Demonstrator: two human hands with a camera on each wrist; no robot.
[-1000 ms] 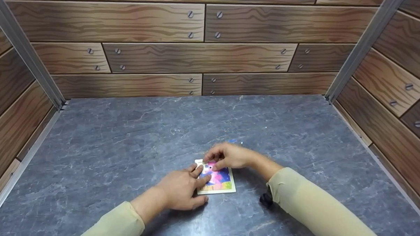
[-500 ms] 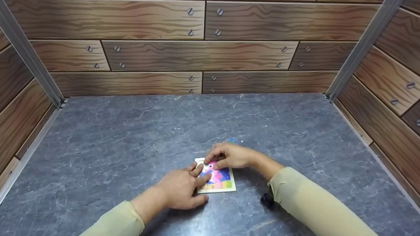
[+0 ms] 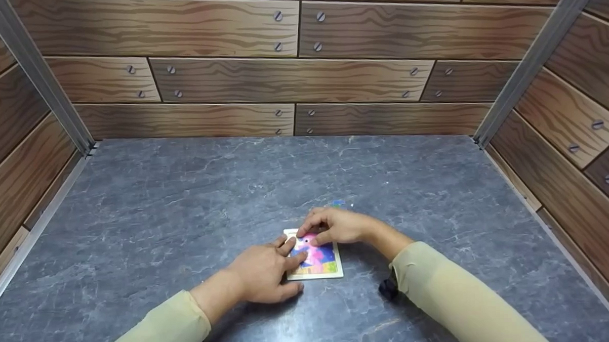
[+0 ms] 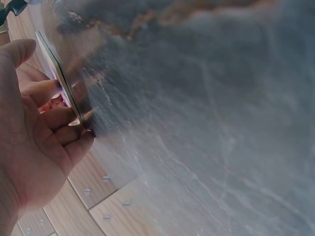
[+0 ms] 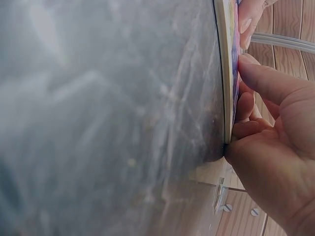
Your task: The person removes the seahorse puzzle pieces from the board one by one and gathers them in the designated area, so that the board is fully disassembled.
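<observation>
A small picture puzzle board (image 3: 328,268) lies flat on the table, with a pale frame and a pink figure on blue. My left hand (image 3: 260,274) rests over its left side, fingers spread on the picture and thumb by the near edge. At the upper part, my right hand (image 3: 339,225) bends over the board, thumb and forefinger pinching about a pink puzzle piece (image 3: 307,239) with a dark eye. The right palm hides the board's upper right corner. In the right wrist view, the thumb touches the face of the puzzle board (image 5: 227,73). In the left wrist view, fingertips meet the puzzle board (image 4: 63,81).
Just beyond the right hand lies a small blue and green piece (image 3: 338,203), partly hidden. The dark marbled table (image 3: 184,195) is bounded by a wood-patterned back wall (image 3: 230,82) and side walls with metal corner posts (image 3: 528,62).
The right thumb and forefinger have shifted slightly at the pink puzzle piece, and its eye shows a little further up. The left hand stays in place.
</observation>
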